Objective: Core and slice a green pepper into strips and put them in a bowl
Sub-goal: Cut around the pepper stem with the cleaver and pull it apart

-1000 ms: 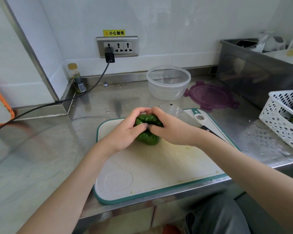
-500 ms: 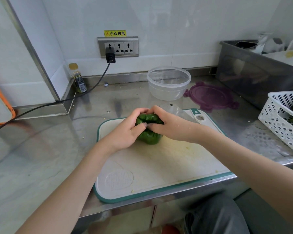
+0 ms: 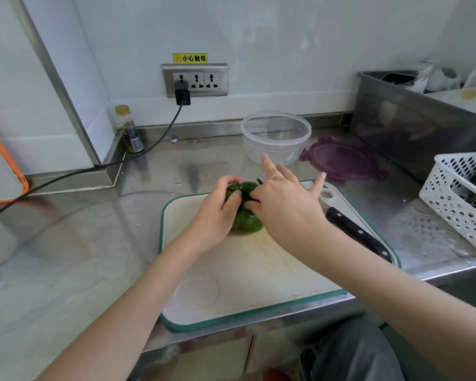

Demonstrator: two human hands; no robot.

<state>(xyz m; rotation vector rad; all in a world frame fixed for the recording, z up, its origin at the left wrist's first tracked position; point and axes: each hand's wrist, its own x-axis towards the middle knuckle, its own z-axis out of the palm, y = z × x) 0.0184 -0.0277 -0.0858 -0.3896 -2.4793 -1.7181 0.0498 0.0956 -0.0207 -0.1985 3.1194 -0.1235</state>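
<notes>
Head view: left hand (image 3: 217,213) grips the glossy, probably slippery whole green bell pepper (image 3: 245,207) by its firm sides, right hand (image 3: 283,204) spread.

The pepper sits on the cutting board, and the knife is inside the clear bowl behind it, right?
Not quite. The head view shows the knife lying on the cutting board, to the right of the pepper. Nothing shows inside the clear bowl. The rest is right: the pepper sits on the board, and the bowl stands behind it.
</notes>
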